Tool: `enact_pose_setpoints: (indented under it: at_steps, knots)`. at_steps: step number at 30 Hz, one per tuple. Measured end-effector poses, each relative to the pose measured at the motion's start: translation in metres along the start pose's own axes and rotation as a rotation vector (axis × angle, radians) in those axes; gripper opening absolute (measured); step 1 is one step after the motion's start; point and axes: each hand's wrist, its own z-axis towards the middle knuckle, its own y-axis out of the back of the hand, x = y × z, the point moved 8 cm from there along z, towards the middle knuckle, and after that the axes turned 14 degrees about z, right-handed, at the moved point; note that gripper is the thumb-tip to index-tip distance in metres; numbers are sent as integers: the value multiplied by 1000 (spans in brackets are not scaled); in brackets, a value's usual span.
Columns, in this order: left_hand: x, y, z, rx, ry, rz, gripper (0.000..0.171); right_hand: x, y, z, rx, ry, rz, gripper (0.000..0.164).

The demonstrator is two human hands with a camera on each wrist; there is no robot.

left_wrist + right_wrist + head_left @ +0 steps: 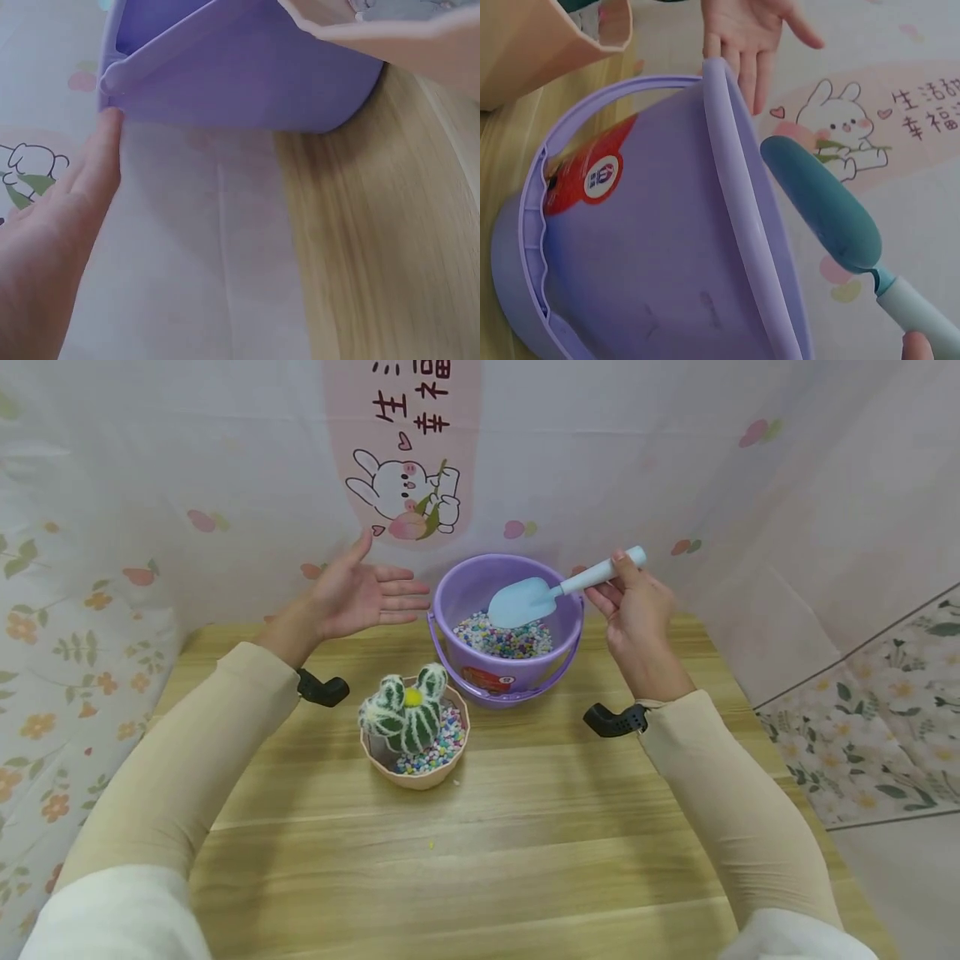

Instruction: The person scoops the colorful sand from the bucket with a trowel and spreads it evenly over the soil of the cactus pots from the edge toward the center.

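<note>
My right hand (pixel 637 610) grips the pale handle of a light blue toy shovel (pixel 522 602). Its blade, with no beads showing on it, hangs over the mouth of a purple bucket (pixel 498 670). Colourful small beads (pixel 517 641) lie inside the bucket. My left hand (pixel 367 593) is held out with straight fingers and the palm showing, fingertips right at the bucket's left rim. In front of it stands a scalloped peach pot (pixel 420 781) holding a fuzzy green cactus (pixel 411 722) with a yellow flower, with beads around its base.
Everything stands on a wood-grain table (pixel 480 868), with the bucket near its back edge. Behind hangs a white cloth (pixel 600 460) with a rabbit print. A tiny yellow bit (pixel 431 844) lies on the table. Black wrist cameras (pixel 617 720) stick out below both wrists.
</note>
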Motion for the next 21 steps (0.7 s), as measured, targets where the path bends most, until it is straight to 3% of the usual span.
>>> enact_pose_setpoints:
  at_steps: [4,14,21]
  knots:
    - [1,0,4,17,3,-31,103,2,1,2,-9,2,3,26]
    - [10,1,19,-16,63,-26,102,3,4,12,-32,-1,-48,32]
    - [15,1,25,-41,73,-3,103,0,5,21,-30,28,-80,22]
